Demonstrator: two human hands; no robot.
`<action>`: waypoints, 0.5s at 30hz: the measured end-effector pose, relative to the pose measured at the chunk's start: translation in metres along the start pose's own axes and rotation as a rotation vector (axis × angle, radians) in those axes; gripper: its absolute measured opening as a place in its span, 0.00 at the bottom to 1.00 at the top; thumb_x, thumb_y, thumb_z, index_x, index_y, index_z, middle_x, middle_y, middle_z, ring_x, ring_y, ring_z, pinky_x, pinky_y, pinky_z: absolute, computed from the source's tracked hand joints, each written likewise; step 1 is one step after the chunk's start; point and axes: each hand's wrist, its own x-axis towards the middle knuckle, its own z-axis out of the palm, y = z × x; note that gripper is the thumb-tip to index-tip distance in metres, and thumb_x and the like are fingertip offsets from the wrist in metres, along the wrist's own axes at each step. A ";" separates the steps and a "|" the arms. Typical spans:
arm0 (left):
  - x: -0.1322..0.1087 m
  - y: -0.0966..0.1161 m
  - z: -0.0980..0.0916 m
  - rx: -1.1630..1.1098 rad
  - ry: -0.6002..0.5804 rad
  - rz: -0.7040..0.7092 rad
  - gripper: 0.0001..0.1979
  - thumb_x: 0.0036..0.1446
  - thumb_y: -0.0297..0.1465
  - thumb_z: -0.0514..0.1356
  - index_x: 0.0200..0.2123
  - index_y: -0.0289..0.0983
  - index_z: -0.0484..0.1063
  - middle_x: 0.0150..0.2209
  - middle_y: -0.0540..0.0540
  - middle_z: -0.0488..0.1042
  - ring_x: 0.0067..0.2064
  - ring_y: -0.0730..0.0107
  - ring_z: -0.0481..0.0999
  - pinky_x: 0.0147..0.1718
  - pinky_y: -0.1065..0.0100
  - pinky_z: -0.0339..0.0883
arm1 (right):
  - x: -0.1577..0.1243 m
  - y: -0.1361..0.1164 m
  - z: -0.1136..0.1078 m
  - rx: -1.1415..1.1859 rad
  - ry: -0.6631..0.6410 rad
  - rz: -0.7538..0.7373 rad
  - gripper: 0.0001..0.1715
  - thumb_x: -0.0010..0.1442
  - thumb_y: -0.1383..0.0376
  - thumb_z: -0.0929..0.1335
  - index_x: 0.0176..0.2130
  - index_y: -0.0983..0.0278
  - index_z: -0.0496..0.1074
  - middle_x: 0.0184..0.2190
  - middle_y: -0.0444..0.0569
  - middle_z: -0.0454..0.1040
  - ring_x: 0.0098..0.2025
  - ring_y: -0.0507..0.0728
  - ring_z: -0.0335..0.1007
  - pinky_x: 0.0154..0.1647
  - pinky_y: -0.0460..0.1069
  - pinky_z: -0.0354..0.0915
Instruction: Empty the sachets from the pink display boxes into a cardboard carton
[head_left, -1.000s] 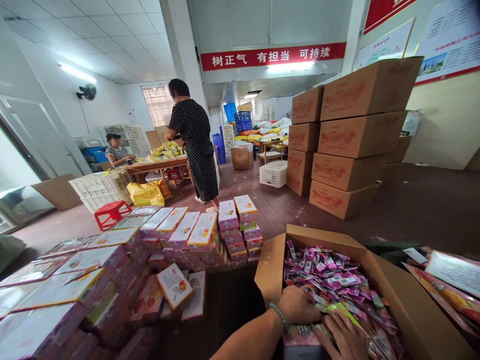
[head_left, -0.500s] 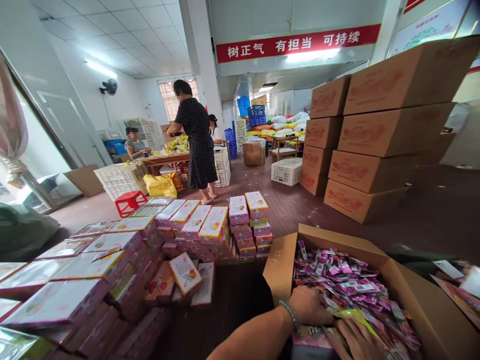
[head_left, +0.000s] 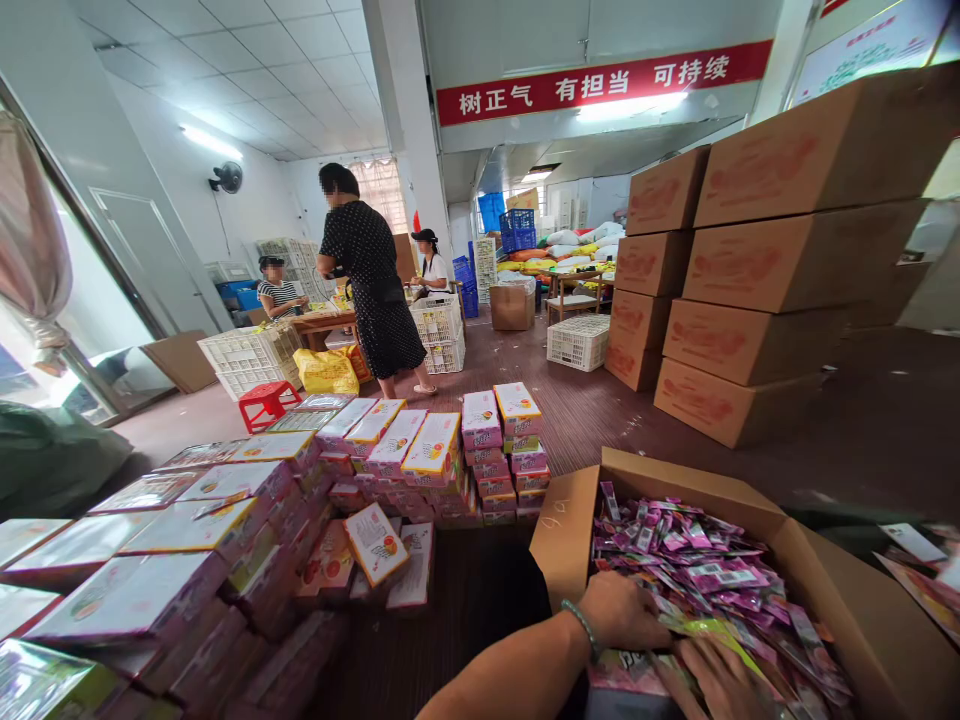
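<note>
An open cardboard box [head_left: 564, 540] at the lower right is full of small purple sachets [head_left: 705, 575]. My left hand [head_left: 622, 612], with a green bead bracelet at the wrist, rests curled on the sachets at the box's near corner. My right hand [head_left: 716, 680] lies beside it on the sachets, fingers bent over them. Both press against a pink packet [head_left: 626, 672] at the bottom edge. Whether either hand grips anything is hidden.
Stacks of pink and yellow printed cartons [head_left: 225, 520] fill the left and centre. Tall brown cartons [head_left: 750, 270] stand at the right. A person in a dotted dress [head_left: 371, 280] stands by a table; two other people sit behind. A red stool [head_left: 264, 402] and white crates [head_left: 240, 362] lie beyond.
My view has turned left and up slightly. The standing person has stepped left and turned. My hands stay on the sachets in the same place.
</note>
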 end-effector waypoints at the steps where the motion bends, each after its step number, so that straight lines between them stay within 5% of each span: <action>1: 0.000 0.001 -0.001 0.015 -0.011 -0.006 0.19 0.53 0.44 0.60 0.40 0.39 0.82 0.41 0.40 0.82 0.44 0.51 0.81 0.45 0.59 0.74 | -0.001 0.000 0.001 0.002 -0.003 0.013 0.24 0.70 0.52 0.59 0.38 0.56 0.80 0.38 0.49 0.79 0.44 0.66 0.71 0.48 0.58 0.62; 15: -0.005 0.006 -0.011 0.055 -0.096 -0.019 0.23 0.56 0.48 0.58 0.44 0.39 0.81 0.44 0.39 0.82 0.47 0.49 0.80 0.46 0.58 0.74 | -0.013 0.002 0.011 0.152 -0.080 0.187 0.28 0.68 0.46 0.58 0.38 0.57 0.79 0.39 0.51 0.80 0.45 0.66 0.73 0.48 0.58 0.63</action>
